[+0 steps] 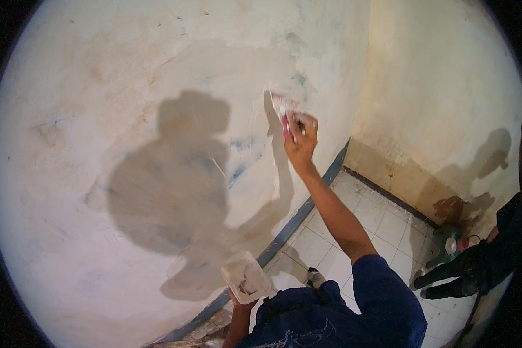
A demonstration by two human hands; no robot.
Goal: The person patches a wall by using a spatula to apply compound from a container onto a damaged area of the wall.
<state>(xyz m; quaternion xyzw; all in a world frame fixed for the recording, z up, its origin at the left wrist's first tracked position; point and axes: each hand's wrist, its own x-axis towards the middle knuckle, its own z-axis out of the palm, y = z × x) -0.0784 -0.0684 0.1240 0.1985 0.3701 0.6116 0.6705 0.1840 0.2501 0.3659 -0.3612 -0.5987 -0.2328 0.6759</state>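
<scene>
My right hand (303,142) is closed around the pink-red handle of a putty knife (284,105), its blade smeared with white. The blade lies against or very close to the wall (52,191), right of centre; motion blurs it slightly. Greyish filler is spread over the wall around it, and blue patches (236,173) show through lower down. Low in front of my body, my left hand (241,305) grips a whitish plastic tub (227,279) from below, tilted so its inside shows. Pale filler and darker brownish smears coat the tub's inside.
A blue skirting strip (290,227) runs along the wall's foot above white floor tiles (330,255). The adjoining wall (435,75) has a brown damp stain low down. At the right, another person in dark clothes (475,269) is beside a green object (448,246) on the floor.
</scene>
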